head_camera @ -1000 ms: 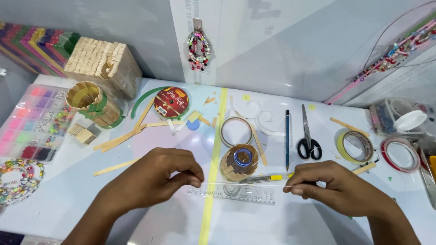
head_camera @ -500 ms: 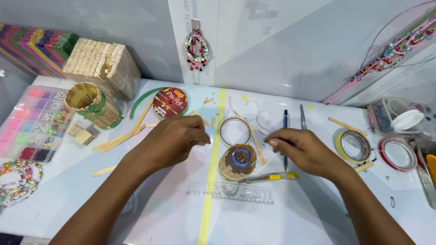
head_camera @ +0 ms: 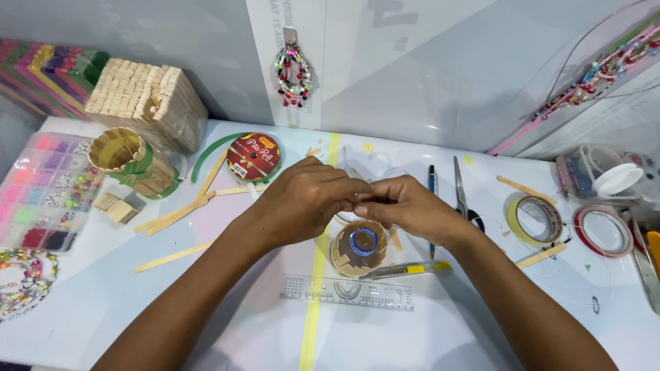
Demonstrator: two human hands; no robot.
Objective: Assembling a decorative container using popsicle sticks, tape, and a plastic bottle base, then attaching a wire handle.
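Observation:
My left hand (head_camera: 299,199) and my right hand (head_camera: 412,206) meet fingertip to fingertip over the middle of the white table (head_camera: 481,323). Their fingers are closed around a clear tape ring (head_camera: 342,219), of which only a lower arc shows beneath them. Just below the hands lies a brown cardboard roll with a blue core (head_camera: 358,247). A yellow utility knife (head_camera: 405,270) lies beside that roll. Nearer to me, a clear plastic ruler (head_camera: 347,292) lies flat.
Scissors (head_camera: 462,196) and a pen (head_camera: 432,187) lie right of the hands, then two tape rolls (head_camera: 536,220) (head_camera: 603,230) and a clear tub with a white lid (head_camera: 608,177). To the left are a red ribbon spool (head_camera: 253,156), loose craft sticks (head_camera: 175,214), a craft-stick cup (head_camera: 127,154), a stick box (head_camera: 148,99) and a bead organiser (head_camera: 45,189).
Both hands left the ruler, moved away from me past the brown roll, and came together over the clear tape ring, which they now cover.

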